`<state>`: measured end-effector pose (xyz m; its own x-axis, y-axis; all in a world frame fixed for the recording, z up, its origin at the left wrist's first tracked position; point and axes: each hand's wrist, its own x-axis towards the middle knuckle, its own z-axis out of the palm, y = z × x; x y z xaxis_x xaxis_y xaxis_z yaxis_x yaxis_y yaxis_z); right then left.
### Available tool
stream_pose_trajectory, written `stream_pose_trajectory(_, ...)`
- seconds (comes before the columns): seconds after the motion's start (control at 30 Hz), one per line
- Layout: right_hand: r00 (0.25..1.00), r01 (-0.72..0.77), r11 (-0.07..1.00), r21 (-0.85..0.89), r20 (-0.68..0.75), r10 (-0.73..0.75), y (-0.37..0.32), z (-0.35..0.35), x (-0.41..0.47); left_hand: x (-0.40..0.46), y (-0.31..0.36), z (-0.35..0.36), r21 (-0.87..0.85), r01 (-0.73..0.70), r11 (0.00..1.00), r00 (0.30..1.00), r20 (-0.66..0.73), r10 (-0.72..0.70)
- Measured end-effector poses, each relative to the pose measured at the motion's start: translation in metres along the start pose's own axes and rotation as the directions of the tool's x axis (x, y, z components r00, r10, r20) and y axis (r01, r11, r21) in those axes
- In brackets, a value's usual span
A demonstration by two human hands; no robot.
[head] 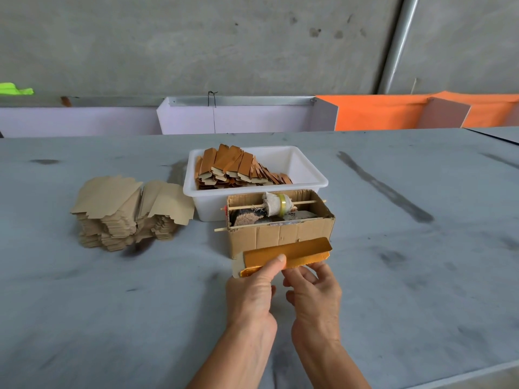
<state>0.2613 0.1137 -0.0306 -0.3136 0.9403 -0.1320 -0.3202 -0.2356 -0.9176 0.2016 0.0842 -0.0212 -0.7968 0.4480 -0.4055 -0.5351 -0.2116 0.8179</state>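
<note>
Over grey table (118,304), left hand (252,299) and right hand (316,293) pinch near edge of gold card (303,252).

Gold card (292,252); white tub (309,167); grey table (112,304).

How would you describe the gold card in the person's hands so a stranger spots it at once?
On the grey table, find the open cardboard box in front of the white tub. Before it, the left hand and right hand hold the gold card. It alone is shiny and single, unlike the dull tan stack and the folded pieces in the tub.
</note>
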Motion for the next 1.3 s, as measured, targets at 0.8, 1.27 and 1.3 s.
stream_pose_trajectory(0.8,0.94,-0.342,0.927,0.152,0.044,0.339,-0.019,0.006,0.008,-0.003,0.005,-0.008,0.093,0.042,0.995,0.989,0.139,-0.055)
stream_pose_trajectory(1.27,0.926,-0.378,0.922,0.083,0.02,0.377,-0.019,0.005,0.012,-0.001,0.007,-0.011,0.127,0.025,0.992,0.993,0.108,-0.039)
stream_pose_trajectory(1.3,0.929,-0.37,0.927,0.066,0.006,0.37,-0.018,0.005,0.013,-0.001,0.006,-0.012,0.132,0.031,0.991,0.992,0.116,-0.047)
